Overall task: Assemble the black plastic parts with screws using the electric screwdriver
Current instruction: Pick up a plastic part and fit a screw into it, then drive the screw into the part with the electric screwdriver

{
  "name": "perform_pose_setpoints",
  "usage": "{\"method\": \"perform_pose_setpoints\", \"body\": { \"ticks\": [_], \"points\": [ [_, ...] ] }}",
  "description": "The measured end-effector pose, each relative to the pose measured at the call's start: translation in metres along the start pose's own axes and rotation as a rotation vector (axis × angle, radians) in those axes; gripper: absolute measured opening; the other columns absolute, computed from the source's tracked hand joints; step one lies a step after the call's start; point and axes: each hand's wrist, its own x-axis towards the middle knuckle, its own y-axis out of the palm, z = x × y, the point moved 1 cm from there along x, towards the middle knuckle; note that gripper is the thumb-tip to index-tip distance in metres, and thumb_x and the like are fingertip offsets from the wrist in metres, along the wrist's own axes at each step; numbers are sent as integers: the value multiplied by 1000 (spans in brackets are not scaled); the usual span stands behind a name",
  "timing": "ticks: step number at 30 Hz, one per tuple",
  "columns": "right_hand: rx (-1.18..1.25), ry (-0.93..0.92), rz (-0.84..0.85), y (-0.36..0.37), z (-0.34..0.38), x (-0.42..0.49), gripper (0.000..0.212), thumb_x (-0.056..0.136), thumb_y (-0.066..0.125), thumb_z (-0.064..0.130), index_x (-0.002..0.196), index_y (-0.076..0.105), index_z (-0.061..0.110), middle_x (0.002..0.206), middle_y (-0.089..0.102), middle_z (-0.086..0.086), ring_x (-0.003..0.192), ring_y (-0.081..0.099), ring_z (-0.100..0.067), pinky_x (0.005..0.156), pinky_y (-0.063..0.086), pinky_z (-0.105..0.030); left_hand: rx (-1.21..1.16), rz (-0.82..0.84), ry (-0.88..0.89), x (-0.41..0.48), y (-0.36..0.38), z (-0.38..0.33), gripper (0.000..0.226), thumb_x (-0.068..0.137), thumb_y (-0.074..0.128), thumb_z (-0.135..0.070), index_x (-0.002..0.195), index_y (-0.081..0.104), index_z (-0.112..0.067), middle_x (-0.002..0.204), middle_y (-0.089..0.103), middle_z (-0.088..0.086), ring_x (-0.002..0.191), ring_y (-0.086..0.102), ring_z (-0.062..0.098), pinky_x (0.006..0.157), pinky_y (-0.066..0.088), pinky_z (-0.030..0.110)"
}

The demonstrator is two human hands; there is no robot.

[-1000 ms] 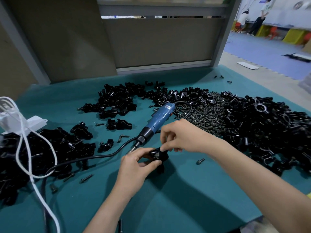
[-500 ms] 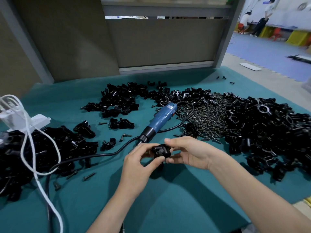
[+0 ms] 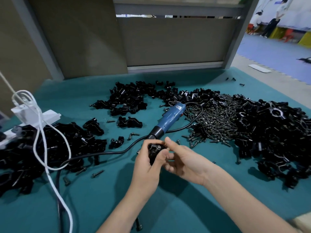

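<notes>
While the electric screwdriver (image 3: 168,120) lies nearby, left hand (image 3: 148,167) grip curled round black plastic part (image 3: 154,151), right hand (image 3: 185,161) pinching it

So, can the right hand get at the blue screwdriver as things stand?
Probably yes. The screwdriver lies just beyond the right hand, nothing over its handle; the hand must first let go of the black part it shares with the left hand.
</notes>
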Motion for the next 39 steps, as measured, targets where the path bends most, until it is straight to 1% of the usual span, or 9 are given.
{"method": "perform_pose_setpoints", "body": {
  "ticks": [3,5,9,13,18,23,27,30,39],
  "points": [
    [-164,-37,-238,-15,20,10,66,56,64,71,82,55,11,57,58,-4,45,53,-14,41,43,-19,-17,-2,-66,2,-2,5,20,79,57,-56,91,58,-39,61,56,-13,45,42,8,46,36,18],
    [-136,-132,-396,-30,43,26,60,70,69,58,95,53,5,63,57,-8,48,56,-17,44,48,-22,-18,1,-90,4,-1,6,22,78,57,-56,90,59,-38,60,55,-10,44,40,8,46,35,18],
    [-443,-90,-642,-37,67,77,59,76,74,52,105,53,6,93,62,-14,55,63,-23,47,50,-26,-46,19,-118,5,-1,7,19,85,58,-40,97,56,-25,88,71,3,43,37,10,46,35,18],
    [-551,-34,-875,-38,69,110,57,70,77,48,103,50,10,97,65,-9,48,63,-17,50,50,-27,-19,24,-113,5,-1,6,14,82,59,-47,91,57,-37,90,70,7,44,40,10,47,36,19],
    [-44,-136,-770,-58,72,108,48,71,78,31,105,54,6,74,55,-5,48,40,-11,39,32,-21,19,53,-122,5,-4,7,20,75,58,-57,86,56,-41,88,64,21,41,38,9,45,35,19],
    [586,-450,-583,-57,75,95,32,77,72,26,101,57,13,93,65,-6,78,64,-19,69,57,-29,148,144,-167,5,-7,10,19,74,57,-58,85,55,-42,88,67,19,39,41,7,42,37,23],
    [1035,-760,-273,-59,69,83,34,83,60,20,114,51,7,111,63,-15,76,69,-24,57,55,-25,299,194,-201,8,-19,13,21,75,55,-58,85,53,-40,85,69,10,37,49,14,43,43,27],
    [1054,-808,-72,-64,63,77,31,78,57,17,107,53,11,100,68,-3,63,63,-12,49,48,-18,351,117,-227,15,-29,13,19,76,54,-57,83,52,-39,85,69,13,36,52,14,41,42,29],
    [974,-776,18,-46,69,71,17,76,55,21,91,55,14,79,61,5,46,45,-6,45,42,-17,412,38,-276,22,-32,17,15,90,60,-37,78,50,-37,91,69,9,46,66,19,55,52,53]
  ]
}}
